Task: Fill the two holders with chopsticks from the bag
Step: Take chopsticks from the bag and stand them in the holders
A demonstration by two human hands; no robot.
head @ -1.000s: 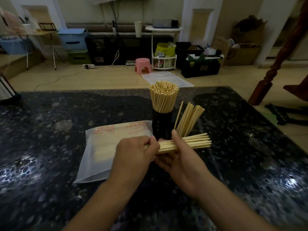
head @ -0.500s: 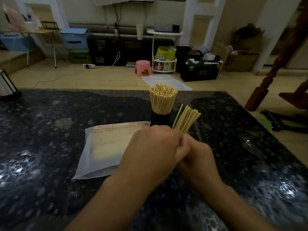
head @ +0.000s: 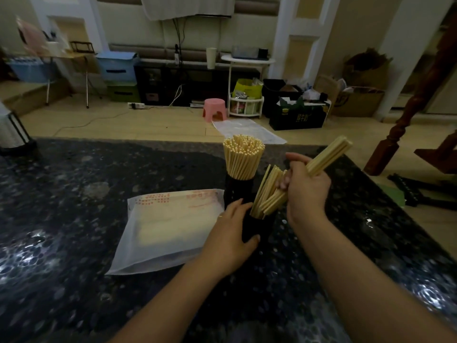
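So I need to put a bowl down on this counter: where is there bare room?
Bare counter lies left of the bag towards the lantern-like object, and along the near edge below the bag. Right of the right hand is bare too. It is crowded round the two holders, where the left hand holds the near one.

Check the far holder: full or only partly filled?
Full: the far holder is packed with upright chopsticks, their tips crowding its whole mouth.

Pink stool [head: 214, 108] — dark speckled countertop [head: 74, 194]
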